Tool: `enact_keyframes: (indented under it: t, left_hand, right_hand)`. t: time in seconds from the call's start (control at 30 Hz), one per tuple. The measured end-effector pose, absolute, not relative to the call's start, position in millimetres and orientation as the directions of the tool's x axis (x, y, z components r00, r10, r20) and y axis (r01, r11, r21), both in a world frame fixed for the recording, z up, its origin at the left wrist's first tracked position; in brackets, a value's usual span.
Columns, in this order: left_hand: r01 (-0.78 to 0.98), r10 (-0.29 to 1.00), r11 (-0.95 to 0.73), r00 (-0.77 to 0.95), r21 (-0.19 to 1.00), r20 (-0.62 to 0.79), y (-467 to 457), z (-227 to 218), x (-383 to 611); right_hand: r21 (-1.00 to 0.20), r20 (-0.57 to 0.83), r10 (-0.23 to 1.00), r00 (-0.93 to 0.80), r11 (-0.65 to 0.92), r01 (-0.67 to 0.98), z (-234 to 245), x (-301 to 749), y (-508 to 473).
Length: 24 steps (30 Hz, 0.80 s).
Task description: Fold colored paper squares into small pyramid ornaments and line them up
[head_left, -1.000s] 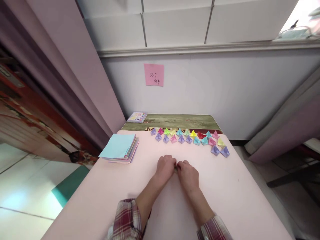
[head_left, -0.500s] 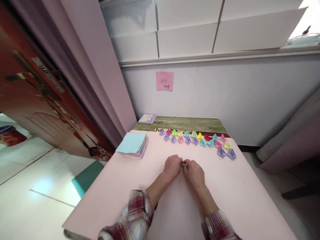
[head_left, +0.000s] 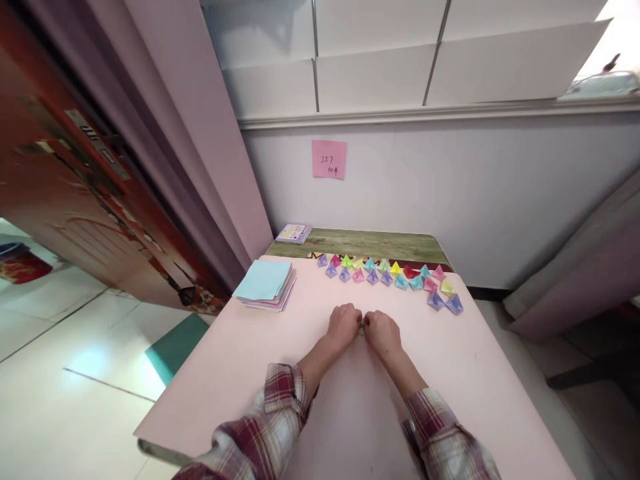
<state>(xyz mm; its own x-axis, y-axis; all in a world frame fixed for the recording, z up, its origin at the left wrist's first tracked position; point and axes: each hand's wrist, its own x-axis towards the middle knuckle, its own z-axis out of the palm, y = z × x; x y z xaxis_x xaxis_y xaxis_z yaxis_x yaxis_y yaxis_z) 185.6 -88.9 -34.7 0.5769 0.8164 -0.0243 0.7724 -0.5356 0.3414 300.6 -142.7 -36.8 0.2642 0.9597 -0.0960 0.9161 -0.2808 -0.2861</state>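
Observation:
Between my two hands is a small piece of green folded paper point(head_left: 362, 329), mostly covered by my fingers. My left hand point(head_left: 345, 324) pinches it from the left side. From the right, my right hand point(head_left: 383, 331) grips it with fingertips pressed together. Beyond the hands, folded paper boats point(head_left: 373, 277) in purple, pink, yellow, blue and other colours stand in rows along the far part of the table. A stack of coloured square paper point(head_left: 263, 281), light blue on top, lies left of my hands.
The table has a pale pink cover point(head_left: 240, 373). At its far left corner lies a small booklet or pad point(head_left: 295, 233) on the green wood-look strip point(head_left: 370, 240). A pink note point(head_left: 329, 159) is stuck on the wall. A red door point(head_left: 75, 193) stands left.
My fingertips have shifted on the green paper, and my right hand has turned a little, with its fingers drawn in closer. The view has moved slightly.

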Motion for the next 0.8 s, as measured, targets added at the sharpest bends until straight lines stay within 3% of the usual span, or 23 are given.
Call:
enact_keyframes:
  t: [0.27, 0.4, 0.5, 0.6, 0.7, 0.8]
  left_hand:
    - [0.735, 0.809, -0.543, 0.587, 0.407, 0.021, -87.5, -40.4, 183.9]
    - [0.709, 0.793, -0.547, 0.609, 0.445, 0.004, -83.3, -38.3, 180.8]
    - [0.644, 0.79, -0.52, 0.612, 0.562, 0.031, -77.5, -35.5, 169.9]
    - [0.521, 0.829, -0.484, 0.531, 0.703, 0.176, -73.4, -33.9, 145.0]
    - [0.511, 0.879, -0.462, 0.372, 0.725, 0.298, -76.9, -37.6, 110.2]
    - [0.519, 0.901, -0.429, 0.31, 0.739, 0.305, -89.8, -47.1, 79.0]
  right_hand:
    - [-0.278, -0.126, 0.962, 0.244, -0.27, 0.922, -36.8, 298.7, -140.0]
    - [-0.33, -0.139, 0.958, 0.249, -0.282, 0.901, -28.4, 304.6, -144.9]
    - [-0.427, -0.128, 0.957, 0.261, -0.291, 0.857, -20.8, 317.8, -155.0]
    - [-0.653, -0.043, 0.928, 0.37, -0.306, 0.693, -13.6, 337.4, -167.0]
    - [-0.682, 0.057, 0.874, 0.482, -0.319, 0.659, -7.9, 353.3, -174.3]
    - [-0.653, 0.164, 0.897, 0.41, -0.213, 0.727, -6.0, 354.0, -174.0]
